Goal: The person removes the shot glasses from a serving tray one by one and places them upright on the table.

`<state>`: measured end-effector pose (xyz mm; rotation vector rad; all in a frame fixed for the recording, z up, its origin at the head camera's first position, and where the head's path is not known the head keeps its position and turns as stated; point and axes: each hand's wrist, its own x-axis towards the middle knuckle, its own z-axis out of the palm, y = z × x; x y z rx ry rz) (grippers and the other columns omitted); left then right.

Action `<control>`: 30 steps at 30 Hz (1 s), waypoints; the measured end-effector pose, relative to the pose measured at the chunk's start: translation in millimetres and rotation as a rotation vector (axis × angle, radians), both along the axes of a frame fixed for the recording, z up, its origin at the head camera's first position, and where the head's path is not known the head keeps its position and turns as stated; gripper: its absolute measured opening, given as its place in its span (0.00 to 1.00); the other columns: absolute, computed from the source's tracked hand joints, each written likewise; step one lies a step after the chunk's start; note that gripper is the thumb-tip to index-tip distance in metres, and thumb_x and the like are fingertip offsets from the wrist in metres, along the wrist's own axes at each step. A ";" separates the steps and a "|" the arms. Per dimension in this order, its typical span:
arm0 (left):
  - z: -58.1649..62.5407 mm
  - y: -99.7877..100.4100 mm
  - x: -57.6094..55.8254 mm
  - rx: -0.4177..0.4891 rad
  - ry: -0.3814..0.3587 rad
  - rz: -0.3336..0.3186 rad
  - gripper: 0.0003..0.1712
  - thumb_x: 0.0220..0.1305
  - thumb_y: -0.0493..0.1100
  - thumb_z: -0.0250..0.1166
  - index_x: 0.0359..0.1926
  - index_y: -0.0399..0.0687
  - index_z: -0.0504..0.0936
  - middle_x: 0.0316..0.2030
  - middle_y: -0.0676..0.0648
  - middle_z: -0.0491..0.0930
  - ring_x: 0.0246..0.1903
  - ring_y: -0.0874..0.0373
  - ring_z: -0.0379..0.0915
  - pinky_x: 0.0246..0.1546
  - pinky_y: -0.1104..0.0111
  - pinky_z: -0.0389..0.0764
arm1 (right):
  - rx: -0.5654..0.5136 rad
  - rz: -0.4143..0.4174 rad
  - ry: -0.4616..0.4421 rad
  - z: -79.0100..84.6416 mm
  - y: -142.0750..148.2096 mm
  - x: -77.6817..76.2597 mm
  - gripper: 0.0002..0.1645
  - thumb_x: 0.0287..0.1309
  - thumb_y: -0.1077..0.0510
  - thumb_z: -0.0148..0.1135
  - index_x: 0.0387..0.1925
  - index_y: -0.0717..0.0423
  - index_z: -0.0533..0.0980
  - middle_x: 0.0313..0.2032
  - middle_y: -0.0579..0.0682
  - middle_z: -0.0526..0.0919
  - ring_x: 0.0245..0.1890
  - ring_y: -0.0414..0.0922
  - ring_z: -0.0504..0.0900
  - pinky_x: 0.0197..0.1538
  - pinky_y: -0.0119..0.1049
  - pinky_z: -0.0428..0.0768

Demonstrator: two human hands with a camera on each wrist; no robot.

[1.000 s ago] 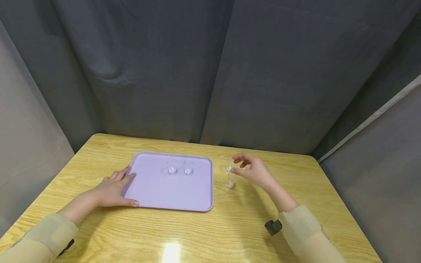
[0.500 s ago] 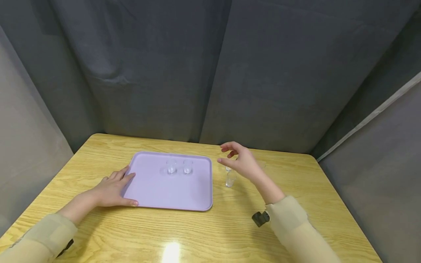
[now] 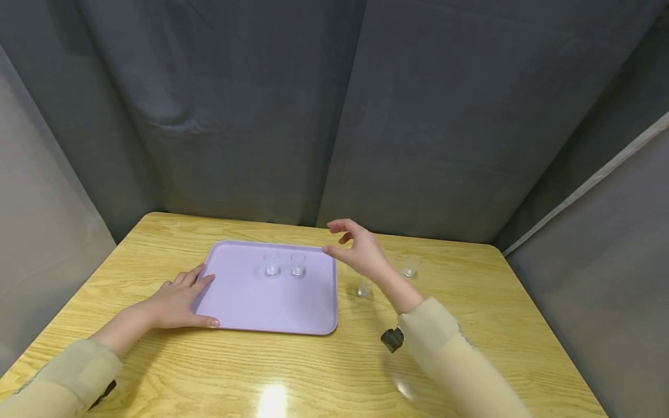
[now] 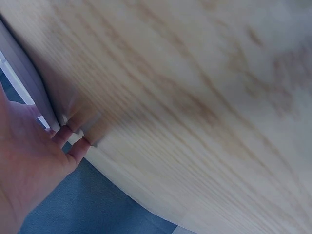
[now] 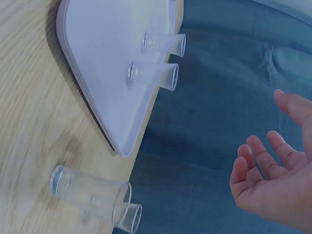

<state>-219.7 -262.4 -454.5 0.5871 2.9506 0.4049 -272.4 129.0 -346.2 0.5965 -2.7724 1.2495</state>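
Note:
A lilac tray point(image 3: 266, 302) lies on the wooden table, with two small clear shot glasses standing near its back edge, one glass point(image 3: 272, 265) left of the other glass point(image 3: 298, 265). My left hand point(image 3: 175, 302) rests on the tray's left side, fingers spread along the rim and thumb at the front edge. Above the tray's back right corner hovers my right hand point(image 3: 360, 249), thumb and loosely bent fingers apart with nothing between them. On the table right of the tray stands another shot glass point(image 3: 364, 286), partly covered by my right wrist; a further glass point(image 5: 130, 218) shows behind it in the right wrist view.
Farther right on the wooden table point(image 3: 235, 371) stands another shot glass point(image 3: 412, 266), beyond my right forearm. A dark grey curtain point(image 3: 251, 116) hangs right behind the table's back edge, and paler panels flank both sides.
My right hand has moved left and slightly back, from beside the glasses right of the tray to over its back right corner. My left hand, the tray and its glasses stay put.

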 end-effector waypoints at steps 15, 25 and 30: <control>0.4 1.2 0.5 -0.011 0.010 0.006 0.66 0.41 0.81 0.59 0.69 0.39 0.58 0.71 0.31 0.46 0.65 0.32 0.48 0.53 0.30 0.54 | 0.000 0.026 -0.073 -30.3 -42.3 -18.5 0.33 0.50 0.50 0.71 0.58 0.51 0.71 0.53 0.50 0.78 0.44 0.48 0.76 0.42 0.35 0.77; 3.3 1.3 0.5 -0.039 -0.006 0.005 0.66 0.41 0.81 0.58 0.70 0.39 0.57 0.71 0.32 0.45 0.66 0.33 0.47 0.54 0.31 0.54 | 0.034 0.021 -0.112 -53.4 -60.7 -25.0 0.34 0.51 0.53 0.70 0.60 0.55 0.70 0.54 0.55 0.77 0.47 0.54 0.77 0.47 0.42 0.77; 3.5 1.4 0.8 -0.038 -0.007 0.008 0.67 0.41 0.82 0.58 0.70 0.39 0.57 0.71 0.32 0.45 0.66 0.33 0.48 0.54 0.31 0.54 | 0.057 -0.008 -0.143 -65.7 -64.1 -30.1 0.36 0.50 0.53 0.71 0.60 0.55 0.69 0.54 0.57 0.76 0.47 0.52 0.77 0.48 0.43 0.77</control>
